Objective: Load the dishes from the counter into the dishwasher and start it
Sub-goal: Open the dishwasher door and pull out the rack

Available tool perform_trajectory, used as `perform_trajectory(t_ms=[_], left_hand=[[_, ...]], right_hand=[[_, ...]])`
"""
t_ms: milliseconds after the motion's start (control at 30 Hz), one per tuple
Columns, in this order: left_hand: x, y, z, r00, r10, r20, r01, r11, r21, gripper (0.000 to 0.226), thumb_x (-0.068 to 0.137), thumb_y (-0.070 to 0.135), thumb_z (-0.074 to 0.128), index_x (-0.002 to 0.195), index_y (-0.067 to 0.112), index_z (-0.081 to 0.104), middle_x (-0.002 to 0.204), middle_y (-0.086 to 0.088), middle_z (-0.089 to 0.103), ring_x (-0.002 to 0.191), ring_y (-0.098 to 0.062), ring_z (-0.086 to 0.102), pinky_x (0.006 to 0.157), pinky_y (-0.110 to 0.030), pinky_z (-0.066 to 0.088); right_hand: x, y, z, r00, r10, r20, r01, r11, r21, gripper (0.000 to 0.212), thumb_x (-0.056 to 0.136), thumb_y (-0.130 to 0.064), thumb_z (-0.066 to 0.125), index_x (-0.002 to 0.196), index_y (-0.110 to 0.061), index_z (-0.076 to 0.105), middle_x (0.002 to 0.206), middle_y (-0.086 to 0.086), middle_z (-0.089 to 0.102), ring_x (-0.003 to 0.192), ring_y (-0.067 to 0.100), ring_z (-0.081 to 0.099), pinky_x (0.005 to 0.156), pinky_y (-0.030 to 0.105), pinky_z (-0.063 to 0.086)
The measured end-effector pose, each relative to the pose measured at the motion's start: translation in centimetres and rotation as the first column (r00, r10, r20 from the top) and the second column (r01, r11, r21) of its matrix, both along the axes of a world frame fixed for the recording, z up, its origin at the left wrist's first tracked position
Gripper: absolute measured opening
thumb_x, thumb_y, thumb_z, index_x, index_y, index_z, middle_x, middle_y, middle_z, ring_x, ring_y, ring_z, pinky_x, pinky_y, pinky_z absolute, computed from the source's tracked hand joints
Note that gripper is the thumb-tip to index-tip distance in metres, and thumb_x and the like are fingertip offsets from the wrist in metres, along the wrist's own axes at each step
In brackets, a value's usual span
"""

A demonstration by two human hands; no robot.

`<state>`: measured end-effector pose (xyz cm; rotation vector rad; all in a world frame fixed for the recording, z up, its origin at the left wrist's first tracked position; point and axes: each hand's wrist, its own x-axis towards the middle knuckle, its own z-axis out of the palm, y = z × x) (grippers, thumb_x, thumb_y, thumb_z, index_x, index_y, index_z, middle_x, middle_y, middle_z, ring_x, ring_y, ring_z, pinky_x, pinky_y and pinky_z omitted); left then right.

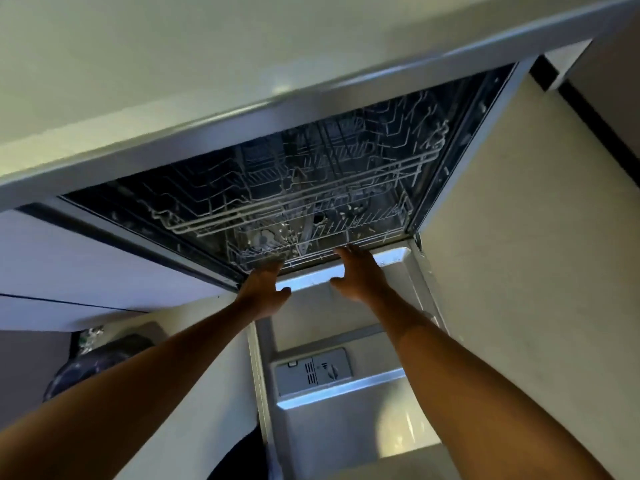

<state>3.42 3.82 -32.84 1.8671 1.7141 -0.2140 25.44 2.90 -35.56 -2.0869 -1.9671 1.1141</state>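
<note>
Both arms are reaching forward into the open dishwasher point(311, 188), and the door point(332, 341) is lying flat below them with the detergent dispenser point(311, 372) facing up. The left hand point(265, 289) is spreading its fingers at the front edge of the lower rack point(311, 249), thumb apart from the rest, not closed on anything as far as I can see. The right hand point(356, 271) is doing much the same just beside it, fingers splayed, fingertips touching or nearly touching the rack's front rail; whether they are hooking it I cannot tell. Both hands are empty and sitting near each other.

The upper rack point(294, 202) is looking bare of dishes, and the lower one seems to be holding nothing large, though the interior is dark and blurred. The counter point(173, 64) is running across the top of the view, and no dishes are showing on the part in sight.

So I am judging this as early going: the door is open, nothing is loaded, and pulling out the lower rack looks like the step in hand. Loading, closing and starting are all left to do.
</note>
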Motion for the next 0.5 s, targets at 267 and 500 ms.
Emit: perform_trajectory(t_ms=[267, 500], left_hand=[[-1.8, 5.3, -7.8, 0.988, -0.116, -0.106, 0.118, 0.993, 0.013, 0.084, 0.094, 0.031, 0.060, 0.157, 0.014, 0.008, 0.165, -0.009, 0.009, 0.152, -0.028, 0.007, 0.123, -0.034, 0.009], [-1.4, 5.7, -11.1, 0.959, -0.256, -0.125, 0.253, 0.967, -0.041, 0.089, 0.091, 0.036, 0.061, 0.157, 0.014, 0.006, 0.164, -0.012, 0.008, 0.151, -0.029, 0.011, 0.122, -0.038, 0.014]], right_hand=[[-3.2, 4.6, -4.8, 0.967, 0.119, 0.227, -0.172, 0.957, 0.233, 0.082, 0.089, -0.028, 0.067, 0.158, -0.027, 0.022, 0.168, 0.000, 0.008, 0.155, 0.026, 0.003, 0.123, 0.047, 0.015], [-2.6, 5.4, -7.0, 0.937, 0.164, 0.310, -0.199, 0.976, 0.086, 0.096, 0.085, -0.023, 0.070, 0.159, -0.036, 0.010, 0.168, -0.001, -0.003, 0.154, 0.029, -0.004, 0.122, 0.058, 0.004]])
